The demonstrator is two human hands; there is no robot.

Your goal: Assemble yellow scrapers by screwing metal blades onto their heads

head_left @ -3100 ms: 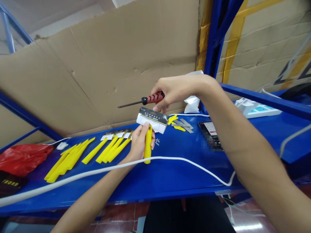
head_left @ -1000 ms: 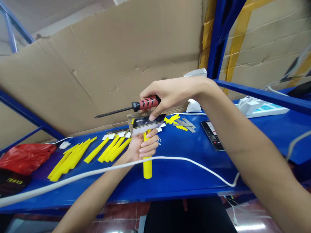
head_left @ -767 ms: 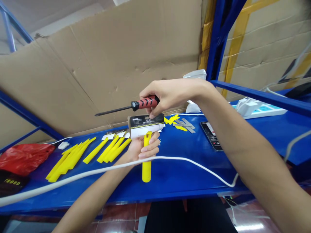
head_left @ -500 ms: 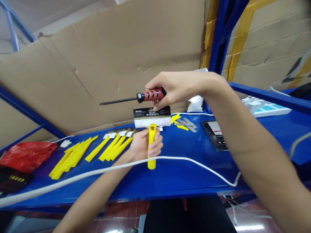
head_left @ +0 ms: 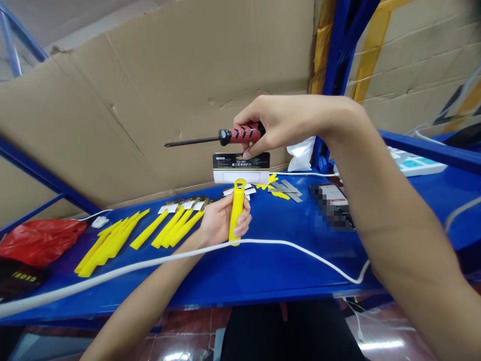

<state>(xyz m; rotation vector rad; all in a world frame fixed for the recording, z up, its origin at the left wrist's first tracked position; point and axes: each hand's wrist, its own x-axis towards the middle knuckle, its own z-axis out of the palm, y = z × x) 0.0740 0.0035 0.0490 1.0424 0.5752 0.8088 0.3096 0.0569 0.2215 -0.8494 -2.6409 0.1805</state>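
A yellow scraper handle, roughly upright, lies across the fingers of my left hand, which are curled around it. Directly above its top end is a black and white printed card, lettered TGJ-001. My right hand grips a screwdriver by its red and black handle, the shaft pointing left. With thumb and fingertips the same hand also pinches the card's upper edge. Whether card and handle are joined is hard to make out. Several carded yellow scrapers lie left of my left hand.
More yellow handles lie farther left beside a red plastic bag. Metal blades and small yellow pieces sit behind my hands. A phone rests at right. A white cable crosses in front; cardboard stands behind.
My right hand has risen and shifted slightly right with the screwdriver and card. The yellow handle has moved up within my left hand, which has stayed nearly in place.
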